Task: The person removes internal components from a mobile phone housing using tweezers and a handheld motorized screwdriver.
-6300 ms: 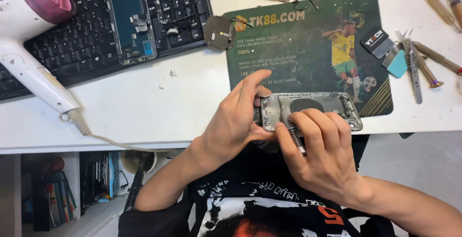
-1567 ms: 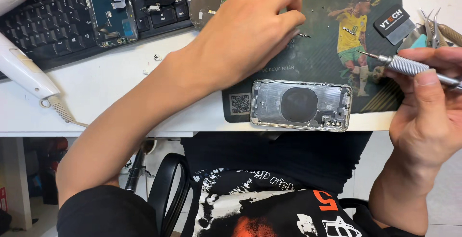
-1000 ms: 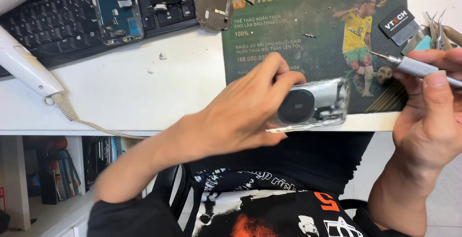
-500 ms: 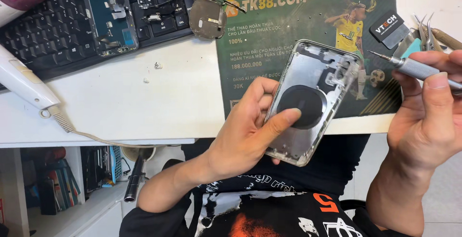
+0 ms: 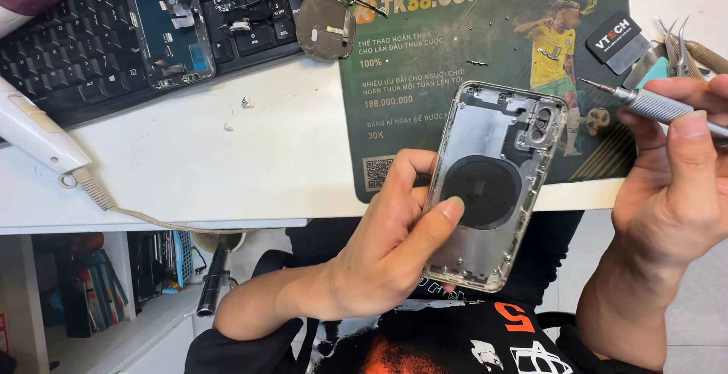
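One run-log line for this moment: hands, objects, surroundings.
left hand: holds phone housing, tilted | right hand: holds screwdriver, tip apart from housing | mat, keyboard on desk

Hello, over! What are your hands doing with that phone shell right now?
Left hand grips phone shell, lifted and tilted off the green mat. Right hand holds screwdriver. Nothing between them.

Screwdriver (image 5: 667, 106) handle cut off at right edge; housing (image 5: 493, 184) lower-left edge hidden under left hand (image 5: 394, 245); keyboard (image 5: 83, 48) cropped top-left.
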